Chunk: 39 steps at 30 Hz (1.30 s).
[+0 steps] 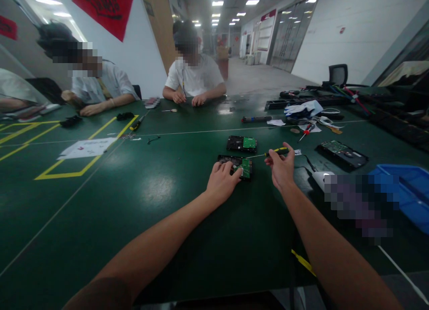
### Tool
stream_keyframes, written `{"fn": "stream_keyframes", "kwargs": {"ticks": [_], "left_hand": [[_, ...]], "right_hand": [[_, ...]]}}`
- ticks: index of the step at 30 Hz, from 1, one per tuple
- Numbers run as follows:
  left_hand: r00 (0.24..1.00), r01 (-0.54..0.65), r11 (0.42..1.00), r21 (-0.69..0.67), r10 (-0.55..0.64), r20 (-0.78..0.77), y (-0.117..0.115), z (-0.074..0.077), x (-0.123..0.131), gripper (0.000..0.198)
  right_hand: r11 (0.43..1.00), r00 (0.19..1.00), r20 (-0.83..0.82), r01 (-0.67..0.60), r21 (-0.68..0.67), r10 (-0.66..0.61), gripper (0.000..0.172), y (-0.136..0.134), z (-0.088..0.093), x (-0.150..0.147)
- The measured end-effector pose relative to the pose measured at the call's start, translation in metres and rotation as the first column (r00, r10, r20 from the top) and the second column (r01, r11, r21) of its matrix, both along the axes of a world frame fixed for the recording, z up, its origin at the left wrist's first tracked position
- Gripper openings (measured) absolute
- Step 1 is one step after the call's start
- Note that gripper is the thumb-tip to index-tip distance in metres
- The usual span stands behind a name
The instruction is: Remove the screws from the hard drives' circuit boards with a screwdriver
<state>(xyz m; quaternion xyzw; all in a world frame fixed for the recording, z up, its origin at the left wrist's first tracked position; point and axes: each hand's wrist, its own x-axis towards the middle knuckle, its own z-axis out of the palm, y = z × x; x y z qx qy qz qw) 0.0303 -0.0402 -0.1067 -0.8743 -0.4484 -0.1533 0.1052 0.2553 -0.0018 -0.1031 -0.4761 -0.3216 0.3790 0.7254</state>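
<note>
While my left hand [221,179] lies on the hard drive [247,167], fingers over its dark casing, thumb by its green board, I can't tell whether it clamps or just presses. My right hand [281,170] pinches a yellow-and-black screwdriver [279,151] by the handle, shaft aimed left at the drive's far right edge; tip contact unclear to me. Drive sits flat, left of the right hand. Second drive [241,143] just beyond it; third drive [342,154] off right, near a blue tray [414,202].

Surface: dark green table [161,238], yellow tape [63,175] outlines at left, white sheet [87,148] lying across one. Person in a white T-shirt [197,75] seated opposite; behind, grey floor [250,75] and ceiling lights [252,2].

Writing: black brush characters on a red poster [103,10], which I can't make out. Board markings too small to read.
</note>
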Motion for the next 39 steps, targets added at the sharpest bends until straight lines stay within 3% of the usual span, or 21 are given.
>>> {"fn": "stream_keyframes", "kwargs": {"ticks": [10,19,24,28,34,39], "left_hand": [[0.999,-0.046,0.999,0.017,0.046,-0.012,0.002,0.0,-0.008,0.035],[0.999,-0.049,0.999,-0.002,0.05,0.021,0.002,-0.004,-0.008,0.037],[0.998,-0.046,0.999,0.001,0.045,0.047,0.001,-0.004,-0.01,0.044],[0.998,-0.045,0.999,-0.002,0.045,0.043,0.001,-0.004,-0.011,0.042],[0.998,-0.037,0.999,0.0,0.037,0.059,0.002,-0.005,-0.011,0.036],[0.998,-0.035,0.999,-0.012,0.036,0.055,0.001,-0.003,-0.011,0.035]], "right_hand": [[0.994,0.966,0.231,0.111,0.02,-0.112,0.057,-0.004,0.0,0.002],[0.991,0.931,0.348,0.077,0.107,-0.11,0.058,-0.026,0.019,-0.015],[0.994,0.911,0.409,0.018,0.109,-0.061,0.067,-0.037,0.03,-0.022],[0.993,0.941,0.335,0.0,0.121,-0.04,0.068,-0.044,0.037,-0.03],[0.994,0.88,0.474,-0.067,0.082,0.02,0.062,-0.043,0.036,-0.031],[0.992,0.829,0.558,-0.032,0.122,-0.042,0.063,-0.04,0.03,-0.029]]}}
